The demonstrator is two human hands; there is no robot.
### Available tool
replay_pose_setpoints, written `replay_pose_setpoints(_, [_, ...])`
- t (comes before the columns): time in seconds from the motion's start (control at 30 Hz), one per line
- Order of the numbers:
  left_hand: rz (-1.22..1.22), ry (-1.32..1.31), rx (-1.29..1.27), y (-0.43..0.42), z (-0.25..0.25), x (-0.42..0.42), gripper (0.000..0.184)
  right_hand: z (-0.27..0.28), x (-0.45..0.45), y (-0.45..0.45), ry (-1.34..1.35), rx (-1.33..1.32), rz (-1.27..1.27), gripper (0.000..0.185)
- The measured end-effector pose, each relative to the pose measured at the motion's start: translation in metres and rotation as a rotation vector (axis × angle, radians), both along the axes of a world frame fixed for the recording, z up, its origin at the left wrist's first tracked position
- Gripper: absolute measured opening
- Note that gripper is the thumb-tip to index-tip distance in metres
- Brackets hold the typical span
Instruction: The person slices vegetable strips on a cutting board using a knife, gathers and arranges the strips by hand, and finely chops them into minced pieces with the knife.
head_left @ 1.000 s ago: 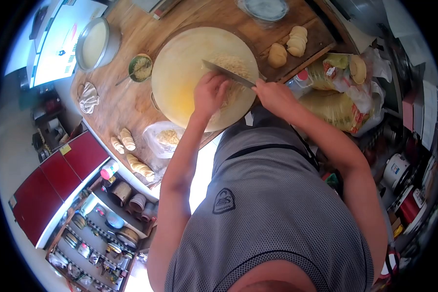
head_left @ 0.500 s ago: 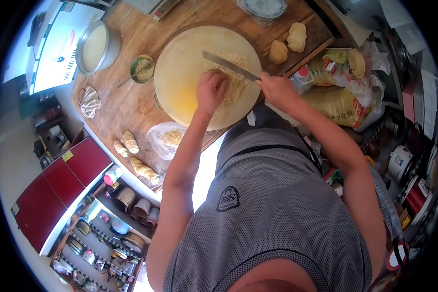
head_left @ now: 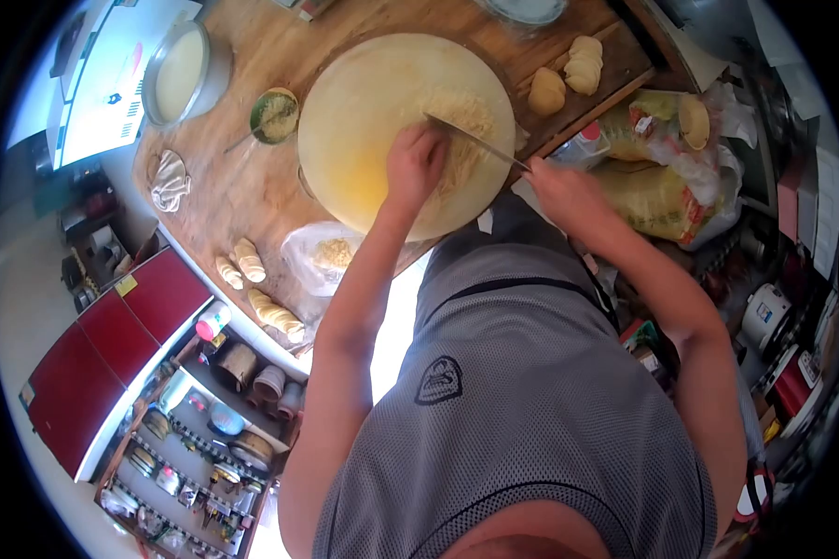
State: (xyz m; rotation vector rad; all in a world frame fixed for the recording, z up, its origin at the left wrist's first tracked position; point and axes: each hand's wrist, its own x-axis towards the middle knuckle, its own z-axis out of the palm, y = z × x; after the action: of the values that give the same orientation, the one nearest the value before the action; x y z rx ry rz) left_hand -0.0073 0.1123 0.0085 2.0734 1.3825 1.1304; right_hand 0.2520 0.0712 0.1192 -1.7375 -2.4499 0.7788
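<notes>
A round cutting board (head_left: 345,102) carries a yellow stain on its left part. Finely chopped pale pieces (head_left: 471,114) lie on its right side, and thin pale strips (head_left: 459,170) are beneath and beside the knife. My right hand (head_left: 564,197) grips the handle of a broad kitchen knife (head_left: 480,143), the blade pointing left across the strips. My left hand (head_left: 416,166) is curled with its knuckles close to the blade tip, pressing on the strips at their left edge; its fingertips are partly hidden.
Left of the board stand a green bowl (head_left: 275,116) and a large metal pot (head_left: 216,74). Peeled, ridged pieces (head_left: 275,315) and a plastic bag of pale bits (head_left: 331,253) lie nearer. More peeled pieces (head_left: 583,65) rest at right, above bulging sacks (head_left: 648,191).
The knife has moved right and down in view, its blade now seen more edge-on. My left hand has shifted slightly right, still curled. The camera view has moved a little.
</notes>
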Motion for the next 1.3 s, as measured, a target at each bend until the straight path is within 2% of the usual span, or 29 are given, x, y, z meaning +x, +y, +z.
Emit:
replay_pose_setpoints(0.03, [0.002,0.018,-0.016,-0.002,0.001,0.000,0.011,0.000,-0.009,0.002,-0.029,-0.064,-0.032,0.021])
replay_pose_setpoints(0.17, [0.003,0.038,-0.011,0.001,0.002,0.001,0.010,-0.032,-0.028,0.023,0.002,-0.033,0.036,0.021])
replay_pose_setpoints(0.43, [0.020,0.031,-0.032,-0.002,0.004,0.002,0.010,-0.016,-0.007,0.010,-0.008,-0.107,-0.036,0.020])
replay_pose_setpoints(0.63, [0.012,0.014,-0.058,-0.002,0.004,0.003,0.010,-0.019,-0.016,0.021,-0.005,-0.089,0.031,0.022])
replay_pose_setpoints(0.77, [0.023,0.044,-0.024,-0.003,0.006,0.002,0.010,-0.030,0.002,0.007,0.020,-0.067,-0.014,0.022])
replay_pose_setpoints(0.93, [0.026,0.035,-0.015,-0.003,0.005,0.004,0.011,-0.016,0.021,0.001,0.004,0.009,0.028,0.025])
replay_pose_setpoints(1.13, [0.022,0.047,0.006,-0.004,0.005,0.004,0.010,0.010,0.008,-0.003,-0.031,-0.032,0.025,0.025])
replay_pose_setpoints(1.3, [0.008,0.058,-0.017,-0.003,0.004,0.001,0.010,-0.027,-0.019,0.018,0.044,-0.040,0.021,0.022])
